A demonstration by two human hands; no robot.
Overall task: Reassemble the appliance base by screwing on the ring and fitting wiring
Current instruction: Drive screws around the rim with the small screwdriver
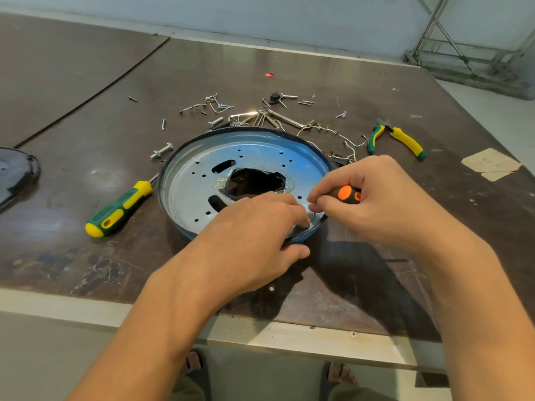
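A round metal appliance base (202, 180) with a dark ring around its rim lies on the table, holes and a black central opening showing. My left hand (254, 233) grips the near right rim, thumb outside the ring, fingers inside by a small screw (313, 216). My right hand (373, 198) holds a short orange-and-black screwdriver (348, 194) upright over that screw. White wiring (344, 140) lies loose behind the base.
A green-and-yellow screwdriver (118, 209) lies left of the base. Green-and-yellow pliers (399, 140) lie at the right. Several loose screws and bolts (220, 111) are scattered behind. A dark cover (17, 175) sits at the left edge. Tape scraps (489, 166) are at right.
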